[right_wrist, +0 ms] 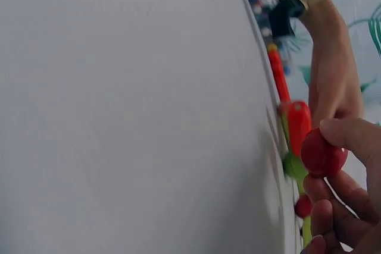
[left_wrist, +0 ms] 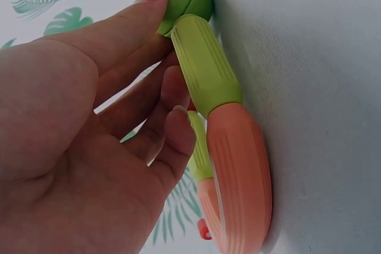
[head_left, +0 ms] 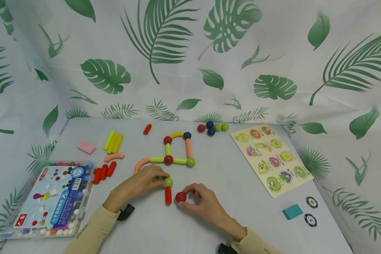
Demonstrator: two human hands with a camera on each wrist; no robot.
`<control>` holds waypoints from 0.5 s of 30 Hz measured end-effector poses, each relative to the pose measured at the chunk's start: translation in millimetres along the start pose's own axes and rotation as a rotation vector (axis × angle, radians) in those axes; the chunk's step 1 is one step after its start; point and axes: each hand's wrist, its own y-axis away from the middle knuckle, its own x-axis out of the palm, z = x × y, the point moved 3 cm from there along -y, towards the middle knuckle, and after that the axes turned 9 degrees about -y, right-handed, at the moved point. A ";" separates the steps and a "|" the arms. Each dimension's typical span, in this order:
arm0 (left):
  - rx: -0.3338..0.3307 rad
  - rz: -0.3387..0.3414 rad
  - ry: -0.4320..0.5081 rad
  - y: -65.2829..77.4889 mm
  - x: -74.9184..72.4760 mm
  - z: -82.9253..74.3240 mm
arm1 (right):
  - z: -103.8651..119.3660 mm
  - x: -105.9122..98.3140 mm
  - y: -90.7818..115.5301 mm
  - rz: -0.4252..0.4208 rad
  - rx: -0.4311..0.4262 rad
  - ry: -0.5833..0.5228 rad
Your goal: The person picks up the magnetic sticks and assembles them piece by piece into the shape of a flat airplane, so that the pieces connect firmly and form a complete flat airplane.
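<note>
My left hand (head_left: 146,180) pinches a green ball (head_left: 168,182) between thumb and fingertips. A straight red stick (head_left: 168,196) extends from that ball toward the near side. On the ball's other side, the left wrist view shows a yellow-green stick (left_wrist: 205,66) joined to a curved orange stick (left_wrist: 241,171). Just to the right, my right hand (head_left: 206,204) holds a red ball (head_left: 180,197) between thumb and fingers, a small gap from the red stick. Beyond both hands lies a joined outline of sticks and balls, including a red ball (head_left: 168,159) and a blue ball (head_left: 187,135).
A clear plastic case (head_left: 44,197) of colored parts stands at left, near loose red sticks (head_left: 103,171), yellow sticks (head_left: 115,143) and a pink block (head_left: 86,147). Spare balls (head_left: 211,131) sit at the back. At right are a fruit puzzle board (head_left: 257,162), a teal block (head_left: 292,211) and two chips (head_left: 310,220).
</note>
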 end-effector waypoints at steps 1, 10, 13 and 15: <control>0.000 0.003 -0.002 -0.2 0.6 0.5 | 1.4 3.7 1.8 0.020 0.002 -0.013; 0.029 -0.004 -0.004 -2.3 1.3 2.9 | 4.8 18.1 8.9 0.130 0.002 -0.070; 0.023 -0.004 -0.006 -2.3 0.6 3.3 | 5.1 19.7 8.9 0.143 -0.018 -0.068; 0.020 -0.003 -0.006 -2.3 0.3 3.4 | 5.2 20.7 8.5 0.144 -0.027 -0.067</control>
